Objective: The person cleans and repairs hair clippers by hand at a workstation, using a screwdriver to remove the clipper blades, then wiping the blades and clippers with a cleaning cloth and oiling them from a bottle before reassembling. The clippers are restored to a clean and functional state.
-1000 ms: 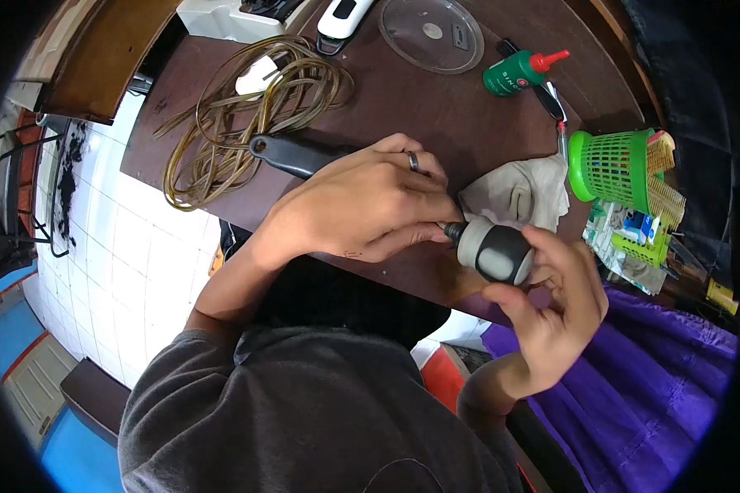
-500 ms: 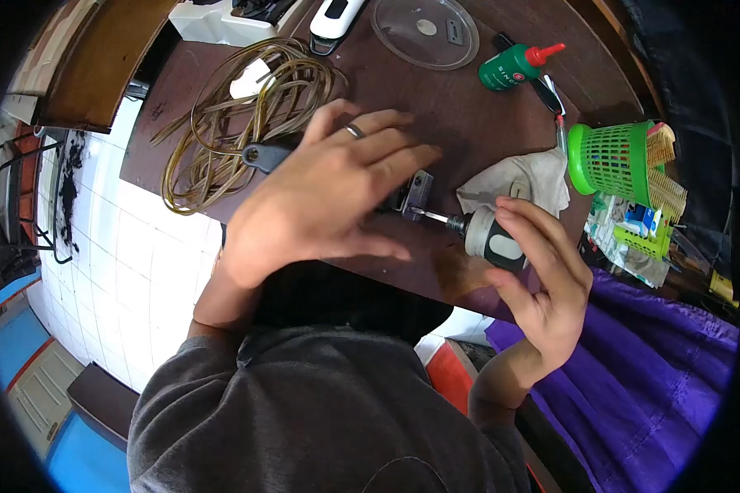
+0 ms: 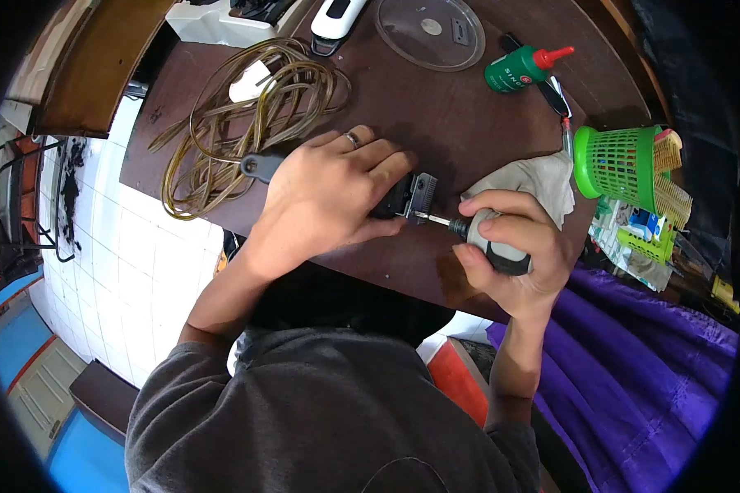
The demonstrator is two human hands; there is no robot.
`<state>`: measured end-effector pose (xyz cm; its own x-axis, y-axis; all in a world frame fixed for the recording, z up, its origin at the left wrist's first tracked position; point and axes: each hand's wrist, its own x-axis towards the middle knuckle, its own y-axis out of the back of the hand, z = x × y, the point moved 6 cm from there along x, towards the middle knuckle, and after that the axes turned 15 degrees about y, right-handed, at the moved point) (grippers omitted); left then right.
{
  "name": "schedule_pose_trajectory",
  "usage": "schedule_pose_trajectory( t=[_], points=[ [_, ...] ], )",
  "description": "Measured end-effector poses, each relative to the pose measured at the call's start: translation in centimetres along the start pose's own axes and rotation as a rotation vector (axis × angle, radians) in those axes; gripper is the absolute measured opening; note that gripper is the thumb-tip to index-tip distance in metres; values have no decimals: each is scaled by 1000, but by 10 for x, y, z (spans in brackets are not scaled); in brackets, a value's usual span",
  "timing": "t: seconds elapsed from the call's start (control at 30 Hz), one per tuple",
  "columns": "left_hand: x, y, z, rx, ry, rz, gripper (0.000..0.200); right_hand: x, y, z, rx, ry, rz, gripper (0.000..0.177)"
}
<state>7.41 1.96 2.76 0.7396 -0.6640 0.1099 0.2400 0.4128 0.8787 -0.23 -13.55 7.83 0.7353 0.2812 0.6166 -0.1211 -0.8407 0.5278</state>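
Black plastic forms the hair clipper (image 3: 396, 200) we see in the head view, resting on the dark brown wooden table (image 3: 460, 123), its toothed metal blade (image 3: 422, 192) facing right. The left hand (image 3: 333, 185) curls over its body, fingers partly bent around it. The right hand (image 3: 524, 251) closes on a stubby grey-and-black screwdriver (image 3: 478, 230), its tip at the blade's near corner; whether it is seated in a screw, we can't quite tell. We judge that a tilted shaft or loosened left hold could make the tip slip, scratching metal.
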Motion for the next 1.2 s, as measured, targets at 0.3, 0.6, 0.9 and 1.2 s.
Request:
schedule_pose_trajectory(
  t=[0.3, 0.6, 0.9, 1.2],
  points=[
    [-2, 0, 1, -11, 106, 67, 62, -6, -8, -5, -173, -500, 417, 17],
    [-1, 4, 12, 55, 132, 147, 55, -26, 10, 11, -28, -456, 477, 14],
    [5, 5, 13, 19, 78, 83, 55, -58, 60, 36, -631, -269, 210, 18],
    [10, 9, 9, -38, -17, -160, 68, -49, 49, 52, -729, -380, 11, 37]
  ],
)
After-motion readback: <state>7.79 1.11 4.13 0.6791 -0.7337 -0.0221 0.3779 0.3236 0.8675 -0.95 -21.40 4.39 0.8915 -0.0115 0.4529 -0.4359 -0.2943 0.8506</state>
